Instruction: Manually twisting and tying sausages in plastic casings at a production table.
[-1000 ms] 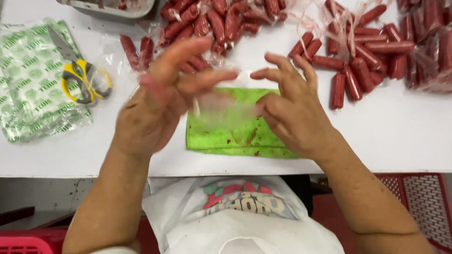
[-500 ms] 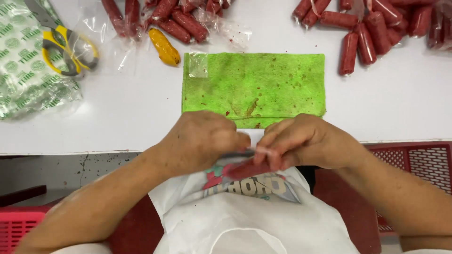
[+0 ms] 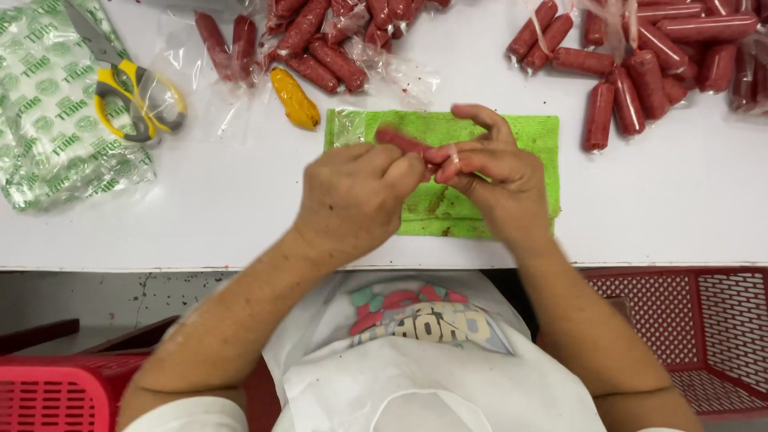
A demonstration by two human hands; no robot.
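**Hands and sausage lifted back over the green cloth**

Where half a second ago both hands worked low at the table's near edge, above the apron, they now sit higher in the frame, over the middle of the green cloth (image 3: 512,132). The fingertips of the right hand (image 3: 490,178) pinch one end of a small red sausage (image 3: 410,146), and the thumb and forefinger of the left hand (image 3: 356,196) close on it from the other side, so both hands grip the same piece. A thin clear film seems to wrap it, though the film is hard to make out between the fingers. The sausage lies tilted, its free end pointing toward the upper left, just above the cloth and apparently not touching it.

Judging from that shift, the piece in hand has been brought up from the person's lap side to the work surface, and the wrapping or twisting of it is being carried on over the cloth.

Outward from the hands, a lone yellow sausage (image 3: 294,99) lies just beside the cloth's upper left corner. Wrapped red sausages (image 3: 320,48) are heaped along the top centre, and more (image 3: 640,56) at the upper right. Yellow-handled scissors (image 3: 128,84) rest on a green printed bag (image 3: 48,152) at the upper left. Red baskets (image 3: 704,336) sit below the white table (image 3: 680,208).
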